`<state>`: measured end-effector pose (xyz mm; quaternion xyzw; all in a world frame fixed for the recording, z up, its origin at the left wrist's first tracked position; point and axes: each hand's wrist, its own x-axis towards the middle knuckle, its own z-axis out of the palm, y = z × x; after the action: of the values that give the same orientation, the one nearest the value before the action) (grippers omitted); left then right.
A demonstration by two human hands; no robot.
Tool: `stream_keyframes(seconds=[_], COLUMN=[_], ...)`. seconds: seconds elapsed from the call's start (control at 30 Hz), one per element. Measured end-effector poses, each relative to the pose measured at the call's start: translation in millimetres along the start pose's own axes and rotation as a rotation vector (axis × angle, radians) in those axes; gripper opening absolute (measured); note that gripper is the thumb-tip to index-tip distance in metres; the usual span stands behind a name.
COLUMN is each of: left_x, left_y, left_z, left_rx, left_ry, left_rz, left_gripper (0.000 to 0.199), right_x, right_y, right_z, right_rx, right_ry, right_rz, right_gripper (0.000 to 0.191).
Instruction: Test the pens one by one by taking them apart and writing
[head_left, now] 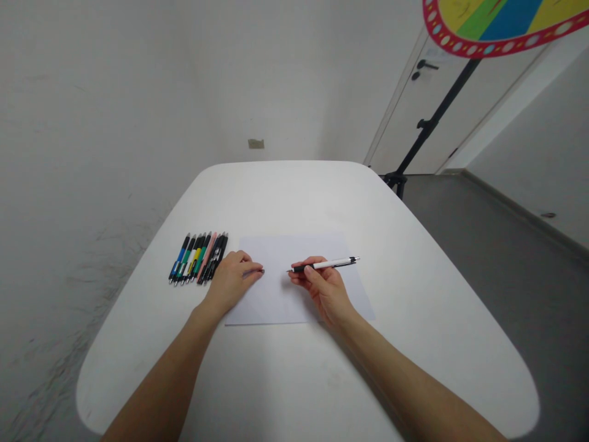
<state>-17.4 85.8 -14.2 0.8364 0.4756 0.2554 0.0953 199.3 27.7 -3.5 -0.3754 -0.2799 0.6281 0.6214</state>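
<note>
Table [285,196], paper [276,298], held pen [327,264] (pens [197,256] beside)

No text, label, brand or number can be read.

A white table [285,196] with rounded corners stands in the middle, its far edge close to a plain off-white wall [294,73] that bears a small drab greenish-tan rectangular patch [256,143]. Dark smudgy scuff marks [69,356] streak the pale wall surface at the near left. At the far right, a round, multicoloured wheel [501,18] with a red, dotted rim is cut off by the view; a slanting black pole [437,116] runs down from it. Behind the pole is a white door [483,101] with a black lever handle [427,64]. Dark grey flooring [464,239] stretches along the right, edged by a grey baseboard [519,212].
</note>
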Motion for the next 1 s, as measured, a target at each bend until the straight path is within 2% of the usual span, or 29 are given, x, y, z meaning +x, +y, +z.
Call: stream_keyframes(seconds=[0.63, 0.73, 1.0], left_x=[0, 0, -3], left_y=[3, 11, 49], left_z=[-1.5, -5.1, -5.8], left_rx=[-0.001, -0.045, -0.166], left_ry=[0.011, 0.081, 0.294], left_rz=[-0.018, 0.022, 0.255], left_gripper=[0.015, 0.016, 0.011], right_x=[0, 0, -3], right_y=[-1, -1, 0], right_z=[0, 1, 2], right_rx=[0.001, 0.001, 0.034], right_ry=[-0.003, -0.005, -0.039], right_rz=[-0.002, 0.000, 0.011], right_gripper=[0.031, 0.030, 0.030])
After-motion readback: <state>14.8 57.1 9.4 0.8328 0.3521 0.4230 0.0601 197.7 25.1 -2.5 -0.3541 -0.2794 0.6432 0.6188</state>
